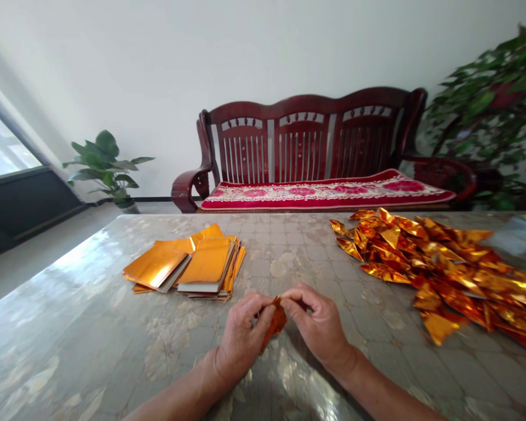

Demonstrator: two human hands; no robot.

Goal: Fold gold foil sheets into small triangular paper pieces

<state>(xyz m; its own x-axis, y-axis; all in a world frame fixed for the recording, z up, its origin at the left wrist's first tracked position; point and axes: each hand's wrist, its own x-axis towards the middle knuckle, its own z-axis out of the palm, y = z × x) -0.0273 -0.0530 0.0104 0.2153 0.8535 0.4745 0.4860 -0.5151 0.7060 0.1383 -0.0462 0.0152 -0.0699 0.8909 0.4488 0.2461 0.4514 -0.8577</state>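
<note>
Between my two hands, low over the table, is a sheet of shiny orange-gold foil paper (pixel 279 321), partly folded. My left hand (pixel 245 327) pinches its upper edge between thumb and fingers. Close beside it, my right hand (pixel 318 321) pinches the same paper from the other side. Much of the paper is covered by my fingers, so its exact fold is hard to make out. Stacks of flat gold foil paper (pixel 206 260) lie ahead and to the left of my hands. A heap of folded gold foil pieces (pixel 442 257) spreads over the table to the right.
The table (pixel 289 257) has a patterned, glossy clear cover. A clear plastic bag (pixel 519 237) lies at its right edge. Behind stands a dark red wooden bench (pixel 298 140) with a red floral cushion (pixel 324 192). Potted plants (pixel 107 158) flank the bench.
</note>
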